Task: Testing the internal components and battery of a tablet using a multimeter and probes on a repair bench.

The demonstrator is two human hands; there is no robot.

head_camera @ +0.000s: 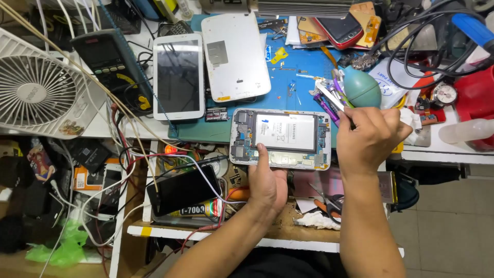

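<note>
- While the left hand [266,181] pins the opened tablet [280,139] with a flat thumb, it could slide off the mat [298,87].
- Right hand [368,136] pinches a purple tool [325,105]; slipping risks scratching the battery [285,132].

Cluttered white workbench [442,154], blue mat [298,62] (brightly lit), grey tiled floor [447,226]

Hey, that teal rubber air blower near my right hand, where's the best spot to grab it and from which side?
Probably the round bulb of the teal blower, taken from above and its right: it lies flat, the bulb is its widest part, and tweezers and tools crowd its left. The right hand is just below it.
</note>
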